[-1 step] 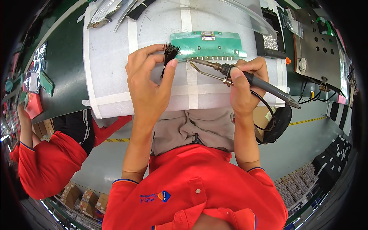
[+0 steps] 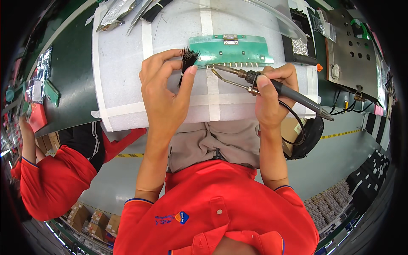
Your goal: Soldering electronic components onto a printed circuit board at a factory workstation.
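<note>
A bundle of short black wires [image 2: 188,60] is gripped between the thumb and fingers of my left hand [image 2: 163,87], at the left end of a green hinged fixture [image 2: 208,46]. Small metal pieces stick out in a row along the fixture's near edge. My right hand [image 2: 272,95] is closed around a soldering iron [image 2: 297,94] with a thin curved metal feed tube [image 2: 229,81] beneath its barrel. The iron's tip points left, at the left part of that row, close to my left thumb. Whether it touches a piece there, I cannot tell.
White foam matting [image 2: 123,80] with tape strips covers the bench. At the back right stand a black box [image 2: 297,51] of small metal parts and a perforated metal case [image 2: 352,63]. More black wires [image 2: 155,10] lie at the back left. A co-worker in red [image 2: 63,178] sits to the left.
</note>
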Action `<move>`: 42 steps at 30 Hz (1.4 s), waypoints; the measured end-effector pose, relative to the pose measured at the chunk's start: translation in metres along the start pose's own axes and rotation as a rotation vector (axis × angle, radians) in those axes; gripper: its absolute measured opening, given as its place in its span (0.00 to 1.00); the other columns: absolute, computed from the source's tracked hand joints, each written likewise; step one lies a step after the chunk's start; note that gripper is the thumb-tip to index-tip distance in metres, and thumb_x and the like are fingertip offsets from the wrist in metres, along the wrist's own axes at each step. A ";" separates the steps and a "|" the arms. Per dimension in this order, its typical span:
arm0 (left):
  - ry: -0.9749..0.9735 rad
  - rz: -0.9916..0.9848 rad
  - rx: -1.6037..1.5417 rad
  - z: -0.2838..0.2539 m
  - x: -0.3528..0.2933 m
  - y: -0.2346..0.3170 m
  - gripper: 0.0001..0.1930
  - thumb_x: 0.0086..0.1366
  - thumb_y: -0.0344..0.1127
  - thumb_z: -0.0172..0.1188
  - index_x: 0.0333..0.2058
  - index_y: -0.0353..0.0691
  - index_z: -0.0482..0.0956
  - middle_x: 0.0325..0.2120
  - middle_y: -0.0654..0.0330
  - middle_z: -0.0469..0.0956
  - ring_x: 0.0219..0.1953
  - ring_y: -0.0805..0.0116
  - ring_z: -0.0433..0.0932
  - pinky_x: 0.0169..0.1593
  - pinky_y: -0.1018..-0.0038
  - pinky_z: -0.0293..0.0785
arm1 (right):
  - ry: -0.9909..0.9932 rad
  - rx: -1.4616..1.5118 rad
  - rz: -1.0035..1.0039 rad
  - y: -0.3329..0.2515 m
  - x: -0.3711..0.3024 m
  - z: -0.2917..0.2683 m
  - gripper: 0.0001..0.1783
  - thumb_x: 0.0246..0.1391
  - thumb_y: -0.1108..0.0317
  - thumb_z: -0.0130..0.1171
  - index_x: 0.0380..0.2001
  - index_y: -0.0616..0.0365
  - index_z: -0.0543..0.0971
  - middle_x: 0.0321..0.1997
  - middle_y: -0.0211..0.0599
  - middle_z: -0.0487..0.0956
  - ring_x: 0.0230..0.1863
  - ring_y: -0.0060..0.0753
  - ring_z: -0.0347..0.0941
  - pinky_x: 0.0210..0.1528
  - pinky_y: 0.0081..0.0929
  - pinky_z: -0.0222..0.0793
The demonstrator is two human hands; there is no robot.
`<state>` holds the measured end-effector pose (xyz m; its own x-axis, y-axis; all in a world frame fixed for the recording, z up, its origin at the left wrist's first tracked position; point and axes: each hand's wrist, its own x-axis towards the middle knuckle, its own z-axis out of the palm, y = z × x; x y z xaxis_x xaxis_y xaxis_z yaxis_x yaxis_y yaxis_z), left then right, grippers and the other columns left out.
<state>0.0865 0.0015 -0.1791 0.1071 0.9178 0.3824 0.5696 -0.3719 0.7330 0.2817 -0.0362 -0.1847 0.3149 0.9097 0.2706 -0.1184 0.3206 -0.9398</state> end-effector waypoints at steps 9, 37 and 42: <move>-0.036 0.014 0.036 -0.004 0.001 0.001 0.07 0.57 0.28 0.65 0.33 0.30 0.79 0.41 0.54 0.78 0.43 0.66 0.73 0.47 0.74 0.68 | 0.154 -0.067 0.004 -0.003 -0.002 0.005 0.10 0.52 0.74 0.57 0.33 0.58 0.66 0.24 0.30 0.67 0.22 0.17 0.60 0.24 0.16 0.58; -0.314 -0.548 -0.611 0.002 -0.005 0.040 0.11 0.59 0.28 0.65 0.38 0.28 0.78 0.24 0.62 0.79 0.26 0.80 0.77 0.26 0.85 0.68 | -0.180 -0.045 0.115 -0.006 0.006 0.002 0.30 0.45 0.86 0.63 0.52 0.64 0.66 0.39 0.40 0.75 0.41 0.28 0.76 0.44 0.23 0.73; -0.333 -0.553 -0.597 0.005 -0.007 0.041 0.10 0.60 0.28 0.65 0.37 0.28 0.78 0.26 0.62 0.79 0.26 0.80 0.76 0.27 0.85 0.68 | -0.197 -0.074 0.096 -0.003 0.005 0.001 0.30 0.44 0.88 0.61 0.52 0.64 0.65 0.40 0.38 0.74 0.41 0.24 0.73 0.46 0.24 0.72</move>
<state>0.1131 -0.0191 -0.1543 0.2272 0.9462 -0.2304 0.0984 0.2131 0.9721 0.2828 -0.0321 -0.1799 0.1147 0.9715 0.2077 -0.0678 0.2162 -0.9740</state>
